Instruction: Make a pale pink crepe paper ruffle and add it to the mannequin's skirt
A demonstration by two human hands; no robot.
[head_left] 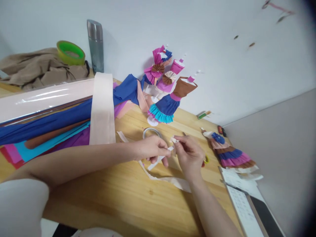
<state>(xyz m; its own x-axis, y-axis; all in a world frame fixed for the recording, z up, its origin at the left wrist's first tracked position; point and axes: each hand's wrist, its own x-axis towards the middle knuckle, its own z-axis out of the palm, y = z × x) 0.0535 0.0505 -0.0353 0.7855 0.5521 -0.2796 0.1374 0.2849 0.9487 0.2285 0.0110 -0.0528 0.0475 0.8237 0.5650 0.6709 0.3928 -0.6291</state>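
The left hand [153, 149] extends over the table [111, 191] with its thumb and index finger closed together on the upper end of a narrow white strip [159, 160]; its other fingers curl loosely below. The strip slants down and leftward beneath these fingers. The right hand [189, 154], just beside it, has its thumb and index finger pinched on a small white scrap [174, 140]. Blur at the fingertips makes it uncertain whether scrap and strip are joined. A long cream ribbon [179, 182] lies curved on the table, below and to the left of the fingers. A tape roll [151, 128] lies just beyond the left fingers. Farther beyond them, a paper dress [168, 104] with a brown top and blue skirt stands upright. To the right of the right fingers, a striped dress [233, 156] lies flat. A yellow handle [206, 159] shows just behind the right hand. Well left of the left fingers, a cream band [103, 112] lies across coloured sheets [56, 115], with a bottle [95, 49] upright behind them.
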